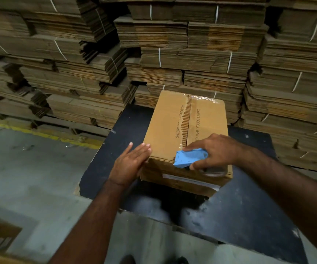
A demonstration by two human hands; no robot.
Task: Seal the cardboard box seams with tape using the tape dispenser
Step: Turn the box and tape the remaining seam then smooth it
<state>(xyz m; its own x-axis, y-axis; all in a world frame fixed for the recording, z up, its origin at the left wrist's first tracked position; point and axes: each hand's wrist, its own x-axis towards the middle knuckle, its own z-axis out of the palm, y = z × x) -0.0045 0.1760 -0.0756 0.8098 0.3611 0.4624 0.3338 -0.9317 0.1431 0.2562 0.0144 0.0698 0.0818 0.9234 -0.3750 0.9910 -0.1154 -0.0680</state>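
The cardboard box (187, 138) lies closed on the dark bench (249, 206), its top flaps printed lengthwise on both sides of the centre seam. On the right flap the print reads "…TANJALI FOODS LIMITED", its first letters hidden under the right hand; the left flap carries a similar line, readable only as "…LIMITED" where the paper skin along the seam is torn to bare corrugation. Clear tape (189, 111) runs down that seam from the box's far edge, wrinkled and glossy there. A white label strip (190, 181) crosses the box's near side, its text too blurred to read.

The right hand (217, 150) grips the blue tape dispenser (189, 158) at the near end of the seam, at the box's top front edge, with what may be the tape roll just below. The left hand (130, 163) presses flat, fingers straight, against the box's near-left corner. Beyond the box, strapped bundles of flattened cartons (182, 54) are stacked high.
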